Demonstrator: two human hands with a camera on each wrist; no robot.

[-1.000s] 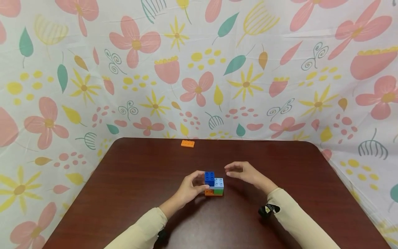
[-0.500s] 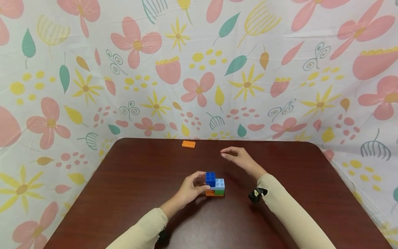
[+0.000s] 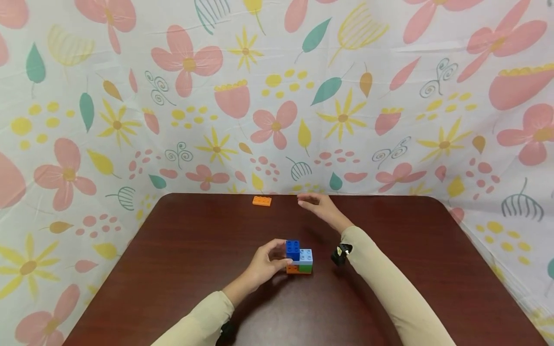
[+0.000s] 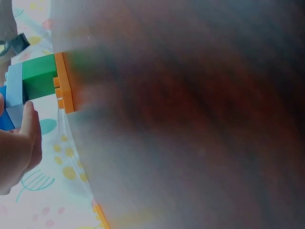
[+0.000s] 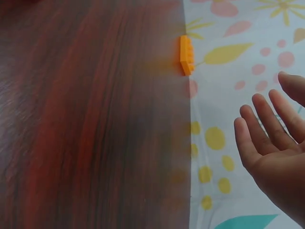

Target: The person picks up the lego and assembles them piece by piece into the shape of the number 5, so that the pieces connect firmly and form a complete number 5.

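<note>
My left hand grips a small stack of toy building bricks from its left side, thumb in front and fingers behind. A dark blue brick tops the stack, over a light blue brick. Beneath them are a green brick and, at the bottom, an orange studded plate. Farther back, my right hand hovers over the table with nothing in it, its fingers loosely bent. To its left, a loose orange brick plate lies close to the table's far edge, apart from the fingertips.
The dark brown table has rounded far corners. Directly behind it hangs a white cloth printed with flowers and leaves. A black wrist camera sits below the right sleeve.
My right hand has moved away from beside the stack, going back and left toward the loose orange plate. The left hand and the stack stay where they were.
</note>
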